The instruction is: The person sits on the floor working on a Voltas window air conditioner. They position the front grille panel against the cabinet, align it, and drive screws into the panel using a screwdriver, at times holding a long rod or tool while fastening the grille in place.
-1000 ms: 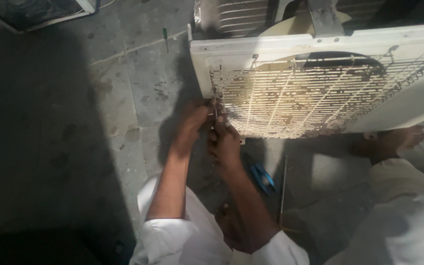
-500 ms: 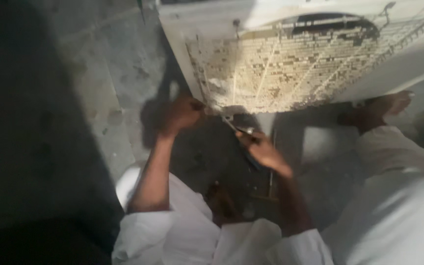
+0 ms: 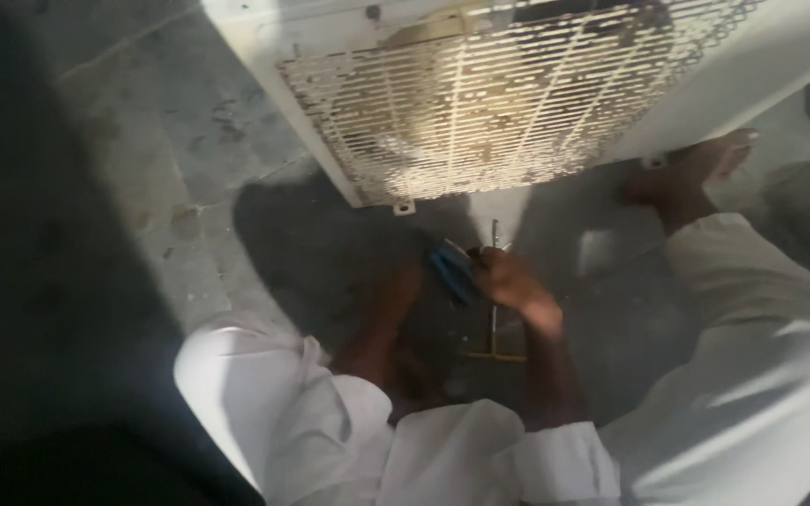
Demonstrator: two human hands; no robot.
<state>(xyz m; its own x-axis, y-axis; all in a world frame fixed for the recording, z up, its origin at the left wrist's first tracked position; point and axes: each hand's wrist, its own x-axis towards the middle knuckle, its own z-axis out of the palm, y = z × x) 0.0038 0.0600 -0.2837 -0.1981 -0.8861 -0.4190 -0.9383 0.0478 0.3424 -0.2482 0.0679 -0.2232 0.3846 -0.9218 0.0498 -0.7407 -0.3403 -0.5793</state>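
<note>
The right hand [image 3: 516,283] sits below the white appliance casing [image 3: 771,66], a little under the lower edge of its dirty wire grille [image 3: 508,103]. Its forearm rises from the white sleeve [image 3: 536,459] near the bottom of the view and slants up and slightly left, the wrist bent so the knuckles face the casing. The fingers are curled shut around the blue handles of a pair of pliers [image 3: 452,270], which juts out to the left of the fist, towards the casing's lower corner; the tool's tip is blurred and cannot be made out.

The left hand [image 3: 403,286] lies in deep shadow just left of the pliers, lower than the casing's corner. Its forearm runs down to the other white sleeve, roughly parallel to the right one. Whether its fingers are spread or closed cannot be told, nor whether it touches the pliers.

On the grey stone floor [image 3: 180,178], directly below the right hand, lies a thin metal T-shaped tool [image 3: 494,337]. A bare foot [image 3: 691,173] rests on the floor beneath the casing's right part.
</note>
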